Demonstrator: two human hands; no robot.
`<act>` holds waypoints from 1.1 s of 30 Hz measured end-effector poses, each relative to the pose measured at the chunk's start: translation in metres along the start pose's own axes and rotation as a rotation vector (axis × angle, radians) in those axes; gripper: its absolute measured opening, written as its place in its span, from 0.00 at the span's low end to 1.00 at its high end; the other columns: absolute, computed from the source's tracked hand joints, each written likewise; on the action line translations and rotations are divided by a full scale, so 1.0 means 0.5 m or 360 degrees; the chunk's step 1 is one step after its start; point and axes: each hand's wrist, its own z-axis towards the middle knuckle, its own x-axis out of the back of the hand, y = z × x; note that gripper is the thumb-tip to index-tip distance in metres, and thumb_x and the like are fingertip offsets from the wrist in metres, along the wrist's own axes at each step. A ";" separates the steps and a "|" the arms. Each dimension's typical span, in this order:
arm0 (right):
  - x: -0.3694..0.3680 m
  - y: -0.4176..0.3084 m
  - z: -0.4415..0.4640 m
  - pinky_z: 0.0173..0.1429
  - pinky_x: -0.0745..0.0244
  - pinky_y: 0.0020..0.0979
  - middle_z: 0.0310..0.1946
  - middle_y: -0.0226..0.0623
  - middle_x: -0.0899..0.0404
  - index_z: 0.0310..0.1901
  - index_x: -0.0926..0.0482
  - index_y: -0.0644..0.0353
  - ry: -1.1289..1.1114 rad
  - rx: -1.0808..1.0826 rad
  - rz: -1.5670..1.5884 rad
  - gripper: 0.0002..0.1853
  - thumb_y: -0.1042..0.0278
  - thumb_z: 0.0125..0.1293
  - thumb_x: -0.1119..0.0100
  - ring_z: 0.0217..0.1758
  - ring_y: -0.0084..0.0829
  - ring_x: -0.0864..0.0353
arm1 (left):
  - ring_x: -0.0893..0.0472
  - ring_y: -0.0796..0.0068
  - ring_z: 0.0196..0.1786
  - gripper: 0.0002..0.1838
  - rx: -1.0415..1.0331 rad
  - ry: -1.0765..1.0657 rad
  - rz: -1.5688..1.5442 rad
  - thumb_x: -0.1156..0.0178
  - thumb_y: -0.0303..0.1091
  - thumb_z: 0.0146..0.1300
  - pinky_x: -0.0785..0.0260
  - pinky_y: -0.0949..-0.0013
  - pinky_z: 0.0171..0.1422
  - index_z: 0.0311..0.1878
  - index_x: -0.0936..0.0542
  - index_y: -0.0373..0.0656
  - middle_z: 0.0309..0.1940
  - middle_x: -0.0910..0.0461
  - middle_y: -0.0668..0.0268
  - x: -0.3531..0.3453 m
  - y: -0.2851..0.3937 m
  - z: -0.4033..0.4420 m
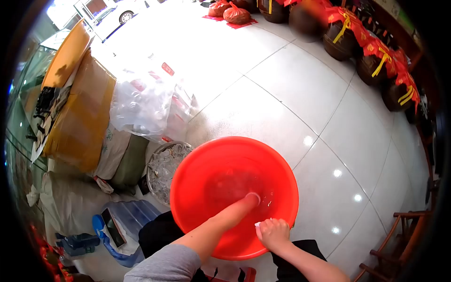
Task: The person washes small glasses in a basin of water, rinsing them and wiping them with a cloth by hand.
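Observation:
A large red plastic basin (188, 188) stands in front of me, with cloudy water (225, 188) in its bottom. My left hand (253, 199) reaches down into it. Past the wrist, the fingers are hidden under the water, so their shape does not show. At the basin's near right rim, my right hand (275, 233) is closed in a fist. A bit of something white (257, 225) sticks out on its left side; what it is cannot be made out. Left of the basin, a round metal bowl (164, 171) holds many clear glass pieces.
Clear plastic bags (141, 105) and a cardboard box (82, 113) stand at the left. A blue-lidded clear container (127, 221) carries a phone (113, 228). Dark jars (340, 42) with red cloth line the upper right. A wooden chair (399, 239) stands lower right.

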 end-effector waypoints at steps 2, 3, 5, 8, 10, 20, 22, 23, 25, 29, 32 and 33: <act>-0.001 0.000 -0.004 0.24 0.34 0.35 0.14 0.33 0.28 0.15 0.26 0.56 0.0020 0.0010 -0.0012 0.12 0.62 0.51 0.43 0.20 0.33 0.26 | 0.24 0.59 0.50 0.15 0.0024 -0.0081 -0.0002 0.48 0.35 0.56 0.30 0.56 0.49 0.45 0.23 0.40 0.47 0.24 0.56 -0.008 0.001 -0.002; -0.001 0.000 -0.004 0.24 0.34 0.35 0.14 0.33 0.28 0.15 0.26 0.56 0.0028 0.0018 -0.0027 0.12 0.62 0.51 0.43 0.20 0.33 0.26 | 0.24 0.59 0.50 0.15 0.0030 -0.0128 0.0003 0.48 0.34 0.56 0.30 0.56 0.49 0.45 0.23 0.40 0.47 0.24 0.56 -0.010 0.002 -0.006; -0.001 -0.001 -0.004 0.22 0.37 0.33 0.14 0.32 0.29 0.15 0.28 0.56 0.0076 0.0001 -0.0042 0.12 0.63 0.48 0.39 0.19 0.31 0.27 | 0.24 0.59 0.50 0.15 0.0047 -0.0219 0.0012 0.48 0.34 0.57 0.30 0.56 0.49 0.45 0.23 0.40 0.48 0.25 0.56 -0.015 0.003 -0.012; -0.007 0.000 -0.005 0.23 0.36 0.34 0.15 0.32 0.28 0.15 0.27 0.56 0.0108 -0.0023 -0.0016 0.11 0.62 0.48 0.40 0.20 0.32 0.26 | 0.24 0.59 0.50 0.15 0.0072 -0.0359 -0.0001 0.49 0.34 0.57 0.30 0.55 0.50 0.46 0.23 0.40 0.49 0.25 0.56 -0.007 0.012 -0.031; -0.010 0.002 -0.008 0.24 0.35 0.34 0.15 0.32 0.28 0.16 0.26 0.56 0.0117 0.0000 -0.0033 0.11 0.61 0.49 0.40 0.21 0.32 0.26 | 0.24 0.59 0.51 0.15 0.0094 -0.0431 -0.0017 0.50 0.34 0.57 0.31 0.55 0.50 0.47 0.23 0.40 0.49 0.25 0.57 0.021 0.024 -0.060; -0.016 0.003 -0.004 0.29 0.28 0.39 0.20 0.38 0.22 0.20 0.22 0.57 -0.0024 -0.0111 -0.0102 0.15 0.56 0.55 0.48 0.25 0.36 0.21 | 0.24 0.60 0.50 0.17 0.0112 -0.0049 -0.0452 0.48 0.37 0.57 0.30 0.55 0.46 0.48 0.25 0.42 0.48 0.24 0.58 0.129 0.018 -0.300; -0.023 -0.001 0.002 0.31 0.27 0.40 0.20 0.40 0.22 0.21 0.21 0.57 -0.0086 -0.0184 -0.0077 0.16 0.55 0.56 0.49 0.25 0.38 0.21 | 0.25 0.58 0.51 0.18 0.0173 0.0397 0.0213 0.46 0.38 0.55 0.29 0.59 0.48 0.49 0.25 0.46 0.46 0.24 0.55 0.034 0.002 -0.329; -0.020 0.005 -0.001 0.31 0.27 0.40 0.20 0.40 0.22 0.21 0.21 0.57 -0.0055 -0.0178 -0.0110 0.16 0.54 0.56 0.49 0.25 0.39 0.21 | 0.25 0.58 0.51 0.18 0.0158 0.0418 0.0198 0.46 0.38 0.55 0.29 0.59 0.48 0.49 0.25 0.46 0.46 0.24 0.55 0.007 0.013 -0.314; -0.030 0.014 0.003 0.31 0.27 0.41 0.21 0.40 0.22 0.21 0.21 0.56 -0.0036 -0.0211 -0.0100 0.17 0.53 0.56 0.50 0.25 0.39 0.21 | 0.26 0.53 0.51 0.20 0.0126 0.0348 -0.0276 0.46 0.38 0.55 0.31 0.57 0.52 0.52 0.26 0.49 0.47 0.25 0.52 -0.028 -0.006 -0.306; 0.035 -0.017 0.021 0.35 0.27 0.42 0.24 0.45 0.21 0.24 0.21 0.58 -0.0437 -0.0405 0.0211 0.17 0.56 0.58 0.54 0.30 0.42 0.21 | 0.24 0.53 0.46 0.19 -0.0159 0.0994 -0.0860 0.41 0.35 0.52 0.30 0.59 0.50 0.49 0.24 0.44 0.43 0.24 0.49 0.064 0.022 -0.408; 0.027 -0.034 0.057 0.37 0.30 0.45 0.27 0.53 0.24 0.27 0.24 0.63 0.0291 -0.0699 0.0682 0.18 0.55 0.59 0.55 0.33 0.50 0.23 | 0.22 0.77 0.36 0.20 -0.0159 0.0885 -0.2225 0.42 0.26 0.52 0.28 0.70 0.43 0.52 0.26 0.36 0.38 0.20 0.63 0.148 0.048 -0.527; 0.038 -0.043 0.077 0.37 0.31 0.44 0.27 0.55 0.25 0.28 0.26 0.66 0.0485 -0.0683 0.0835 0.18 0.55 0.60 0.54 0.34 0.51 0.24 | 0.23 0.78 0.36 0.16 -0.0482 0.0894 -0.2266 0.43 0.27 0.54 0.28 0.71 0.41 0.47 0.25 0.34 0.35 0.21 0.62 0.151 0.027 -0.539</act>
